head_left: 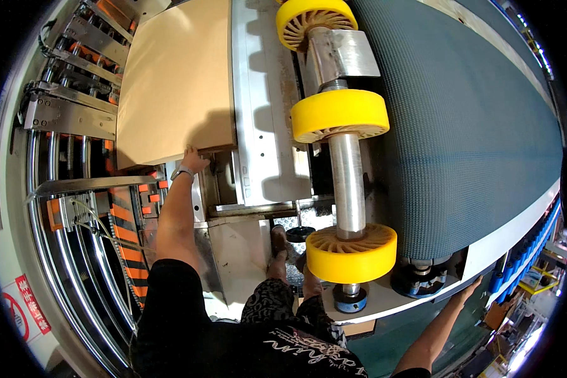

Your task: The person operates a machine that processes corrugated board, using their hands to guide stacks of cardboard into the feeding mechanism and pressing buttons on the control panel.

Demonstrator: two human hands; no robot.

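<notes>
My left hand point(195, 161), a band round its wrist, reaches to the near edge of a large brown cardboard sheet point(176, 82). Its fingers look stretched out and touch that edge; whether more sheets lie underneath, I cannot tell. Far to the right, my right hand point(470, 290) rests at the rim of the white machine frame point(494, 249), beside the wide conveyor belt point(472, 145). The fingers there lie extended along the edge, partly hard to make out. Neither hand visibly holds a loose thing.
Yellow wheels point(351, 255) sit on a metal shaft point(347, 183) between the sheet and the belt. Chrome rods point(69, 258) and a metal bar point(94, 184) stand left of my arm. A blue roller rack point(516, 258) lies beyond the frame at right.
</notes>
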